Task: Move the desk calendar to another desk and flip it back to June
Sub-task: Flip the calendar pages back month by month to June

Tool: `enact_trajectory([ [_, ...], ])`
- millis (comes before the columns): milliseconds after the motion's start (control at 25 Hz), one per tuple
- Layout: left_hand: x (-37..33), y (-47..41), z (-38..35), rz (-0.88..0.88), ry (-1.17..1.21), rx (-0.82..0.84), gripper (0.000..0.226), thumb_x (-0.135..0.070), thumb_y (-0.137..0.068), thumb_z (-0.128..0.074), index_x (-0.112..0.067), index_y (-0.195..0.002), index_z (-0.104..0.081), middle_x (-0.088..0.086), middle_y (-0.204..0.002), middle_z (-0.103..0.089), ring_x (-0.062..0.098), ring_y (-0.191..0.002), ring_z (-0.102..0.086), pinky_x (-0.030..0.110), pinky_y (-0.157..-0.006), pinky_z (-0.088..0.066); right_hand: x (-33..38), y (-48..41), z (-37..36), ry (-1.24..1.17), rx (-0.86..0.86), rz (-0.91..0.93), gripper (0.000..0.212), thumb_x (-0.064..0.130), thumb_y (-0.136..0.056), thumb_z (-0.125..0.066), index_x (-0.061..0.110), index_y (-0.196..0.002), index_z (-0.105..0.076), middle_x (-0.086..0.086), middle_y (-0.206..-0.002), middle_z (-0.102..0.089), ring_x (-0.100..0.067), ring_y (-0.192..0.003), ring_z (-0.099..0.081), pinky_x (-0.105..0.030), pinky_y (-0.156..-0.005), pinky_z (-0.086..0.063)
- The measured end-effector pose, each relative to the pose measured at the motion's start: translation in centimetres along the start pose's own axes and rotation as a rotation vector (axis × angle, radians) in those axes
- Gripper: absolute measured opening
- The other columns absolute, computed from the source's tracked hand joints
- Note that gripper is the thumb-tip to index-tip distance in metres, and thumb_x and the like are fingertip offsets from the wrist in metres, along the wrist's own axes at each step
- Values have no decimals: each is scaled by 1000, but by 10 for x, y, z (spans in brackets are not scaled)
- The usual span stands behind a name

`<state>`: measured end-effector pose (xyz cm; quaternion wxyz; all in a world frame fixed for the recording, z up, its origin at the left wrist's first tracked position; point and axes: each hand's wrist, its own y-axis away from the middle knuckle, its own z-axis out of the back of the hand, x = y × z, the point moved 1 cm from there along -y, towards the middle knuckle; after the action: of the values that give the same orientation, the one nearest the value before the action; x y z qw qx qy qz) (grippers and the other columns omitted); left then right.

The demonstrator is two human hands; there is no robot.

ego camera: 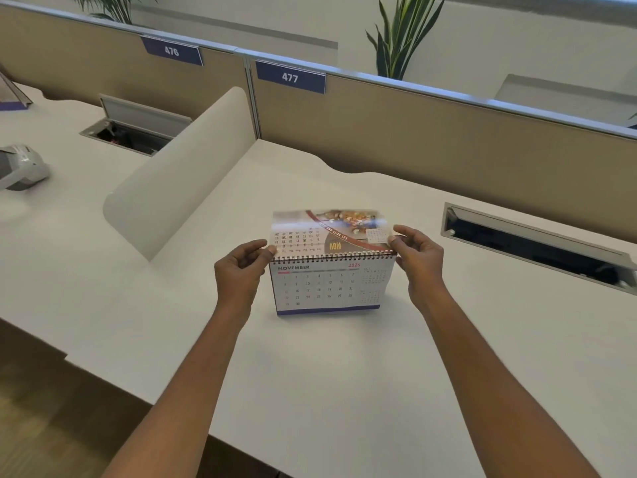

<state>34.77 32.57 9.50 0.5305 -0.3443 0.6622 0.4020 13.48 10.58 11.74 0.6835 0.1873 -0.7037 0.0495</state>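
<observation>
A spiral-bound desk calendar point(327, 288) stands on the white desk point(344, 391) under the sign 477. Its front page reads NOVEMBER 2026. One page point(327, 232) is raised above the spiral, blurred, its print upside down with "NOV" and a photo of nuts. My left hand point(241, 270) pinches the raised page's left edge near the spiral. My right hand point(418, 260) pinches its right edge. Both forearms reach in from the bottom of the view.
A curved white divider point(179, 174) separates this desk from the one marked 476. An open cable tray point(537, 246) lies at the right, another point(134, 129) at the left. A grey device point(20, 167) sits far left. Beige partitions point(448, 132) close the back; plants stand behind.
</observation>
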Motion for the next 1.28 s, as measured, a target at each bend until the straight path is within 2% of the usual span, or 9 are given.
enact_trajectory([
  [160,8,-1,-3,105,114,-7,7,-18,-85,-85,-18,-90,-81,-2,-87,-82,14,-86,-74,29,-79,-58,-12,1,-2,-2,-39,-89,5,19,-96,-71,16,-96,-75,-4,-91,-76,-15,-87,-68,-26,-70,-57],
  [320,17,-3,1,171,202,-52,15,-25,-85,-86,-12,-86,-79,4,-85,-79,17,-81,-73,28,-81,-60,-23,2,2,-26,-47,-136,25,33,-99,-66,12,-88,-74,-6,-87,-75,-14,-84,-68,-28,-78,-58],
  [400,28,0,7,198,211,-105,16,-26,-87,-84,-12,-83,-79,1,-81,-79,17,-83,-73,26,-83,-61,-34,4,9,-55,-74,-157,28,33,-102,-62,10,-92,-75,-10,-96,-77,-16,-91,-70,-29,-86,-59],
  [480,43,6,15,244,180,-169,11,-23,-88,-82,-13,-84,-79,-1,-83,-79,22,-94,-75,28,-89,-60,-50,8,18,-17,-108,-201,26,29,-102,-62,11,-92,-76,-14,-105,-76,-19,-97,-68,-36,-100,-56],
  [600,66,22,26,292,25,-198,4,-23,-87,-80,-20,-90,-80,3,-99,-79,27,-111,-74,40,-106,-54,-78,21,29,112,-146,-277,17,27,-98,-67,15,-88,-75,-7,-107,-74,-22,-107,-67,-43,-109,-50],
  [800,86,45,29,299,-59,-167,20,-4,-90,-75,-23,-94,-79,5,-103,-79,23,-96,-75,46,-103,-57,-106,41,37,195,-123,-313,11,14,-97,-67,12,-105,-73,-1,-106,-73,-17,-92,-70,-48,-104,-54],
  [960,93,56,25,286,-115,-157,27,-3,-89,-76,-30,-93,-78,4,-100,-80,30,-106,-75,48,-106,-55,-112,51,34,172,-115,-299,11,8,-93,-69,9,-101,-76,-7,-107,-76,-23,-95,-73,-46,-103,-56],
  [1160,93,61,23,286,-110,-150,25,-8,-89,-76,-31,-97,-77,1,-97,-81,9,-77,-79,48,-99,-60,-112,56,35,171,-109,-270,15,8,-91,-72,8,-105,-76,-11,-110,-77,-26,-97,-74,-46,-103,-56],
  [1280,92,64,21,291,-197,-112,27,-13,-89,-78,-35,-105,-75,-1,-100,-80,20,-97,-76,47,-101,-58,-112,59,37,157,-114,-264,17,7,-90,-73,8,-107,-74,-12,-110,-75,-23,-89,-74,-45,-100,-57],
])
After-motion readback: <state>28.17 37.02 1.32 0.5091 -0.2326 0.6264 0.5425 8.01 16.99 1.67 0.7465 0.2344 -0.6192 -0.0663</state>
